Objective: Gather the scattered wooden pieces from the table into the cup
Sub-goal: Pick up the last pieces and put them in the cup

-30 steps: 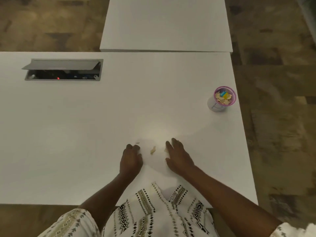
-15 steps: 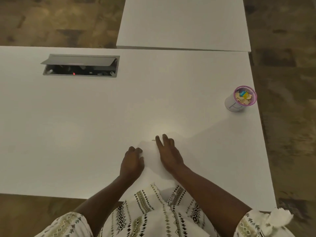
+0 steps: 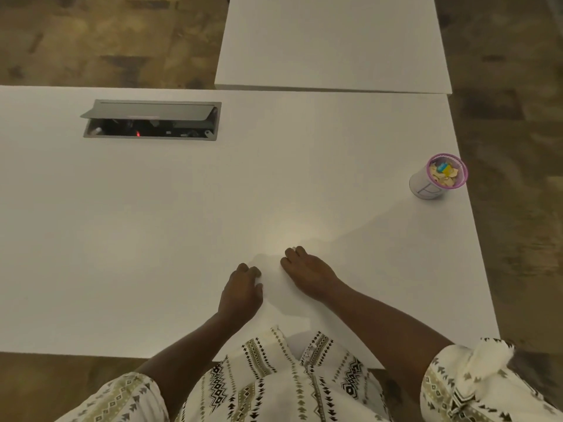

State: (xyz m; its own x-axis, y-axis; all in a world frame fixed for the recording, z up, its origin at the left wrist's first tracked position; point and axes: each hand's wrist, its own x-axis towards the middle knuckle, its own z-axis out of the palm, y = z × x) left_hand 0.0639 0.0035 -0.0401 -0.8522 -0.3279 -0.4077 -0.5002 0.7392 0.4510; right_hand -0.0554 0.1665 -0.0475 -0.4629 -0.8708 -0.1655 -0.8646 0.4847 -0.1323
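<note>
We see a white rectangular tabletop (image 3: 152, 239) from above, with our two bare hands resting near its front edge. The left hand (image 3: 240, 292) lies knuckles-up with its fingers (image 3: 250, 270) curled under; whether they enclose anything we cannot tell. The right hand (image 3: 307, 272) lies flatter, fingers (image 3: 294, 253) together and pressed toward the surface, and a small pale speck at their tips may be one wooden piece or a fingernail; we cannot say which. No loose piece shows clearly between or around the hands, so any remaining ones are likely hidden beneath them. The small white cup with a pink rim (image 3: 434, 184) stands well apart, near the right edge, already holding thin pale wooden pieces (image 3: 447, 178) and some blue and yellow ones. We judge such pieces light, stiff and flat, prone to sliding on the smooth surface; they are best pinched by their edges or swept together. A grey cable box with a raised lid (image 3: 150, 120) sits far left.
</note>
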